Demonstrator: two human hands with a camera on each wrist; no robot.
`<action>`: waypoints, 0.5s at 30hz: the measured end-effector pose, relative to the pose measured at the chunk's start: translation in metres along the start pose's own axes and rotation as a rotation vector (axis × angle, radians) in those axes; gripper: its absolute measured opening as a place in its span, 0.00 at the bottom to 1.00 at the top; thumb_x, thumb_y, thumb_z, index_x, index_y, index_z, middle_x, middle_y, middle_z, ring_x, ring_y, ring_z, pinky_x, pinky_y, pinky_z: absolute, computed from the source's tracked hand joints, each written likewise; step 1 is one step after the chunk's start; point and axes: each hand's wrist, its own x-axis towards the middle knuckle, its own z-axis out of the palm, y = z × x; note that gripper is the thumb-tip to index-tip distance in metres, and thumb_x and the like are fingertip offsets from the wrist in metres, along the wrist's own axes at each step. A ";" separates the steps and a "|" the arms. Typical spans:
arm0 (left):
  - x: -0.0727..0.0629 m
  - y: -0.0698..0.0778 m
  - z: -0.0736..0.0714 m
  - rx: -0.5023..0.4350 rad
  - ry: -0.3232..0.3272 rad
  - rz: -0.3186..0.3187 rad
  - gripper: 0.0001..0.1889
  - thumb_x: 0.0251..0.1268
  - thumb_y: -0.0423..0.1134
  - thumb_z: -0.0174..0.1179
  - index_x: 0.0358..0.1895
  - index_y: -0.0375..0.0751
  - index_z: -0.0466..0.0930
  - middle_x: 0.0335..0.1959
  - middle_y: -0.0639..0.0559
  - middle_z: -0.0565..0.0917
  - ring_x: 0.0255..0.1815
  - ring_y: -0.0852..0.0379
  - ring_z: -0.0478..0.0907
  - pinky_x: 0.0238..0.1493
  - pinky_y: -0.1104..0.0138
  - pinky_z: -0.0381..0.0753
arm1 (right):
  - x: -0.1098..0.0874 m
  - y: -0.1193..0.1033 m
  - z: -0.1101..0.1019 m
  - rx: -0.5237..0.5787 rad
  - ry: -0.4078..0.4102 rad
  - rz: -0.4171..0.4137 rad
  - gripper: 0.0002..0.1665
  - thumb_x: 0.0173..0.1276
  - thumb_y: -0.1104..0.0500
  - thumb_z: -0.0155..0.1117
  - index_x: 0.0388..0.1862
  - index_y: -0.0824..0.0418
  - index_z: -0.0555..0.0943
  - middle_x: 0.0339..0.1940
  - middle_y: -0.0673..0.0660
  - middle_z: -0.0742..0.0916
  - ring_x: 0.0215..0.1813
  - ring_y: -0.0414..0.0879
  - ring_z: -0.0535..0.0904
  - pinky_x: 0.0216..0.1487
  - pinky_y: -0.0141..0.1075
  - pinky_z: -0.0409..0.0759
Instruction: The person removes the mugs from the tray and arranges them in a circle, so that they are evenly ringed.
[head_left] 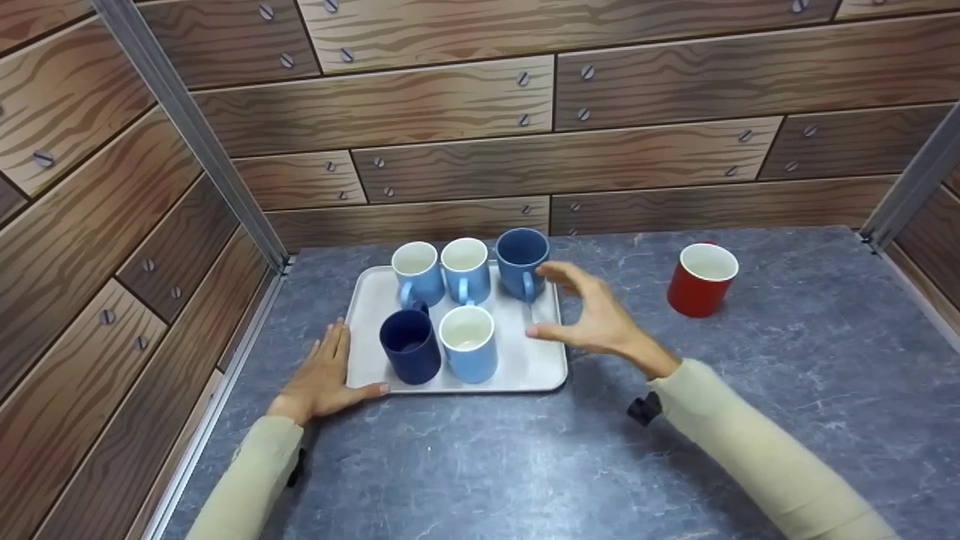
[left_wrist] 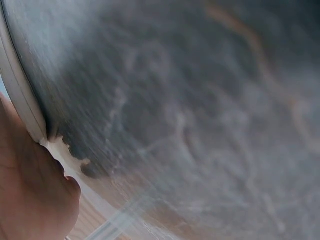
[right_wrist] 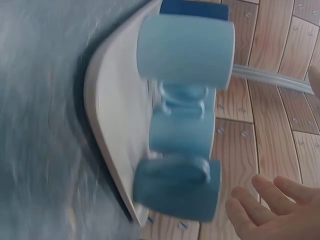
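Observation:
On a white tray point(head_left: 529, 367) stand several mugs. The back row has a light blue mug point(head_left: 424, 285), a second light blue mug point(head_left: 466, 271) and a darker blue mug point(head_left: 517, 266). In front are a navy mug point(head_left: 411, 352) and another light blue mug point(head_left: 471, 349). My left hand point(head_left: 322, 379) lies at the tray's left side, fingers extended, thumb at the front left corner. Over the tray's right edge is my right hand point(head_left: 596, 315), thumb and fingers spread apart near the darker blue mug. In the right wrist view its fingers point(right_wrist: 272, 195) stand apart from that mug point(right_wrist: 175, 192).
A red mug point(head_left: 697, 285) with a white inside stands on the grey marbled table point(head_left: 480, 465), right of the tray. Wood-patterned walls point(head_left: 450, 172) rise behind and at the sides, with metal corner posts point(head_left: 187, 112).

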 end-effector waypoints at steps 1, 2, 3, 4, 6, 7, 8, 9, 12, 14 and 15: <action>0.000 0.000 0.000 0.000 0.001 0.002 0.72 0.58 0.80 0.63 0.85 0.23 0.43 0.88 0.28 0.43 0.88 0.29 0.42 0.87 0.39 0.48 | 0.000 0.001 0.005 0.011 -0.002 -0.005 0.57 0.52 0.52 0.90 0.76 0.70 0.72 0.73 0.68 0.81 0.74 0.64 0.77 0.76 0.59 0.76; 0.000 0.001 0.000 0.000 0.001 0.005 0.72 0.58 0.80 0.63 0.85 0.23 0.43 0.88 0.28 0.43 0.88 0.29 0.42 0.87 0.39 0.48 | 0.000 0.002 0.010 0.020 -0.005 -0.007 0.57 0.52 0.52 0.90 0.76 0.70 0.72 0.73 0.68 0.81 0.74 0.64 0.77 0.76 0.59 0.76; 0.000 0.001 0.000 0.000 0.000 0.007 0.72 0.59 0.80 0.63 0.85 0.23 0.43 0.88 0.27 0.43 0.88 0.29 0.42 0.87 0.39 0.48 | -0.001 0.002 0.015 0.026 -0.008 -0.008 0.57 0.51 0.52 0.90 0.76 0.70 0.72 0.73 0.68 0.82 0.74 0.64 0.78 0.75 0.59 0.76; 0.000 0.001 0.000 0.001 0.000 0.009 0.71 0.59 0.80 0.62 0.84 0.23 0.43 0.88 0.27 0.43 0.88 0.29 0.42 0.87 0.39 0.48 | -0.001 0.003 0.021 0.034 -0.009 -0.014 0.57 0.51 0.52 0.90 0.76 0.71 0.72 0.72 0.68 0.82 0.73 0.65 0.78 0.75 0.60 0.76; 0.000 0.002 -0.001 0.003 0.006 0.012 0.71 0.59 0.80 0.63 0.84 0.23 0.44 0.87 0.27 0.44 0.88 0.28 0.43 0.87 0.39 0.49 | -0.001 0.004 0.032 0.045 -0.013 -0.015 0.58 0.51 0.51 0.91 0.75 0.71 0.72 0.72 0.67 0.82 0.72 0.64 0.79 0.74 0.60 0.77; 0.000 0.002 -0.001 0.006 0.007 0.011 0.72 0.58 0.80 0.62 0.84 0.23 0.44 0.87 0.27 0.44 0.88 0.29 0.43 0.87 0.39 0.49 | -0.001 0.004 0.038 0.051 -0.020 -0.011 0.58 0.51 0.50 0.91 0.75 0.70 0.72 0.72 0.66 0.82 0.72 0.64 0.79 0.74 0.60 0.77; 0.001 0.002 -0.001 0.009 0.008 0.009 0.72 0.58 0.80 0.62 0.84 0.23 0.44 0.88 0.27 0.44 0.88 0.29 0.43 0.87 0.39 0.49 | -0.001 0.004 0.044 0.056 -0.023 -0.007 0.58 0.50 0.50 0.91 0.75 0.70 0.72 0.72 0.66 0.82 0.72 0.63 0.79 0.74 0.61 0.77; 0.001 0.001 -0.001 0.009 0.008 0.007 0.72 0.58 0.81 0.62 0.85 0.23 0.43 0.88 0.28 0.44 0.88 0.29 0.43 0.87 0.39 0.49 | 0.000 0.005 0.050 0.062 -0.029 -0.001 0.59 0.50 0.49 0.91 0.75 0.69 0.72 0.72 0.66 0.82 0.72 0.64 0.78 0.74 0.61 0.76; 0.000 0.001 -0.001 0.012 0.008 0.001 0.73 0.58 0.81 0.62 0.85 0.23 0.43 0.88 0.28 0.44 0.88 0.29 0.43 0.87 0.39 0.49 | 0.001 0.007 0.069 0.090 -0.052 0.009 0.59 0.49 0.49 0.91 0.76 0.67 0.72 0.72 0.68 0.81 0.72 0.66 0.78 0.75 0.62 0.75; -0.001 0.001 -0.002 0.012 0.005 -0.002 0.73 0.58 0.81 0.62 0.85 0.23 0.42 0.87 0.27 0.44 0.88 0.29 0.43 0.87 0.39 0.49 | 0.001 0.010 0.079 0.096 -0.058 -0.001 0.59 0.49 0.48 0.91 0.75 0.67 0.72 0.71 0.69 0.81 0.71 0.67 0.78 0.74 0.63 0.76; -0.001 0.001 -0.002 0.011 0.004 -0.002 0.73 0.58 0.81 0.62 0.85 0.23 0.42 0.87 0.27 0.44 0.88 0.29 0.43 0.87 0.39 0.49 | 0.001 0.011 0.084 0.099 -0.061 -0.009 0.59 0.49 0.48 0.91 0.75 0.68 0.72 0.70 0.69 0.81 0.71 0.68 0.78 0.73 0.62 0.77</action>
